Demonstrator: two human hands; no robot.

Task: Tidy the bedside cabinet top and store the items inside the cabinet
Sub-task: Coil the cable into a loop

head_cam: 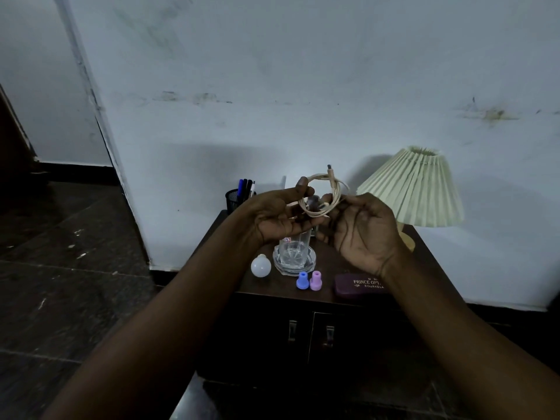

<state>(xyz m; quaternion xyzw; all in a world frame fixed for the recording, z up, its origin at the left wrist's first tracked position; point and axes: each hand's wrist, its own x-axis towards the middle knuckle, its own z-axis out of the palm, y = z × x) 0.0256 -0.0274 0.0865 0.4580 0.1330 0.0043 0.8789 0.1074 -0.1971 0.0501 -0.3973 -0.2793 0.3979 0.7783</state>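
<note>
The cable [335,190] was up in the air, wound into a small loop and held between both hands above the middle of the cabinet top [330,262] — resting on nothing. The loop stood roughly upright and faced the person, with one plug end poking straight up out of its top. The left hand [277,215] pinched the loop's left side, thumb above and fingers beneath. The right hand [362,234] had its fingers curled round the right side, so the coil bridged the gap between them, neither hand clearly nearer.

Directly under the hands a drinking glass [294,245] stood in a clear dish [283,268]. A white bulb [260,266] lay just beside the dish, towards the front left corner. Along the front edge sat a blue cap [302,281] and a pink cap [315,280], touching or nearly so, and a dark spectacle case [357,285] ran partly under the right wrist. A mesh pen holder [235,199] stood at the back left corner and a pleated lamp [415,189] at the back right.

Below, the cabinet doors [272,338] looked closed, their handles meeting at the centre. The way in lay straight down from the coil — probably one hand must let go to open a door, and the right seemed to have the fuller hold.
</note>
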